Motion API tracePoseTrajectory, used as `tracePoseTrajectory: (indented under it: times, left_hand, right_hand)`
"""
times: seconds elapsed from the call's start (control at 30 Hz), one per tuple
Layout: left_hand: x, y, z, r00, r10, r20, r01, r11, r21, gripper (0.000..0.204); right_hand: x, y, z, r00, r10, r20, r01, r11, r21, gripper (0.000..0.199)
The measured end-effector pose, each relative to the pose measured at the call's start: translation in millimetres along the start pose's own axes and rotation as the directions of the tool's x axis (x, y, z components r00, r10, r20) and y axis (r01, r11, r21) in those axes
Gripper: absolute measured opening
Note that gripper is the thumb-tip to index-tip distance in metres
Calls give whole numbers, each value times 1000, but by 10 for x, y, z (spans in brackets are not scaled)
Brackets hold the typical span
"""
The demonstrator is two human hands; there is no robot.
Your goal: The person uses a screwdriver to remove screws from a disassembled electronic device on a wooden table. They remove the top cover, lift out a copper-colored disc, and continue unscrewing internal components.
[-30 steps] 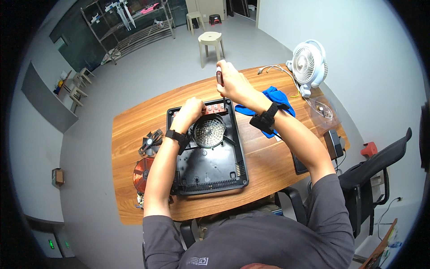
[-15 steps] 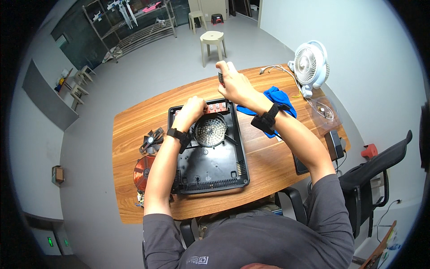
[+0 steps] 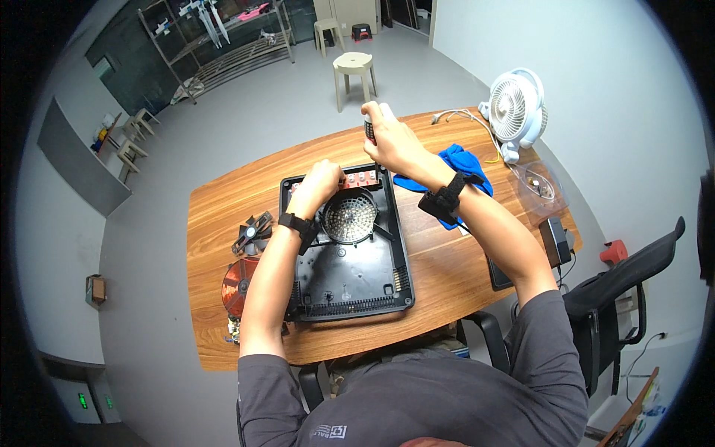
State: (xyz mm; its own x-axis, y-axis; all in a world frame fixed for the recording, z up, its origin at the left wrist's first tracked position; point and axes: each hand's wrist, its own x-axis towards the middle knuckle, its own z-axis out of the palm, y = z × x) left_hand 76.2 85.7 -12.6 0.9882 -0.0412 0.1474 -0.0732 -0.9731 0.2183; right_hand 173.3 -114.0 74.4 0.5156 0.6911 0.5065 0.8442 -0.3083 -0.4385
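Note:
An open black plastic housing (image 3: 354,272), shaped like the base of an induction cooker, lies on the table before me. A round grille sits in its floor. Along its far wall runs a narrow reddish circuit board (image 3: 361,179) with several pale buttons. My left hand (image 3: 323,181) is closed at the board's left part, its fingertips partly hidden. Above the board's right end, my right hand (image 3: 393,140) is wrapped round the dark handle of a screwdriver (image 3: 369,130). The screwdriver stands upright, its shaft pointing down at the far right corner of the housing.
Left of the housing lie a black fan (image 3: 253,232) and a copper coil disc (image 3: 237,286), partly behind my left forearm. To the right are a blue cloth (image 3: 469,167), a white desk fan (image 3: 514,108) and a clear plastic tub (image 3: 538,194). A stool (image 3: 353,63) stands beyond the table.
My right hand has shifted very slightly to the right with the screwdriver in it. The left hand and the housing look the same.

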Motion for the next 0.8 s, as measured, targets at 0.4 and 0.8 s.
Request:
tracePoseTrajectory:
  times: [0.4, 0.8]
  left_hand:
    - [-18, 19, -11, 1000, 20, -18, -20, 1000, 15, 11]
    - [11, 40, -59, 993, -71, 99, 63, 995, 80, 28]
  right_hand:
    - [25, 13, -50, 999, -13, 49, 13, 1000, 11, 42]
    - [-14, -11, -80, 1000, -10, 26, 11, 1000, -21, 46]
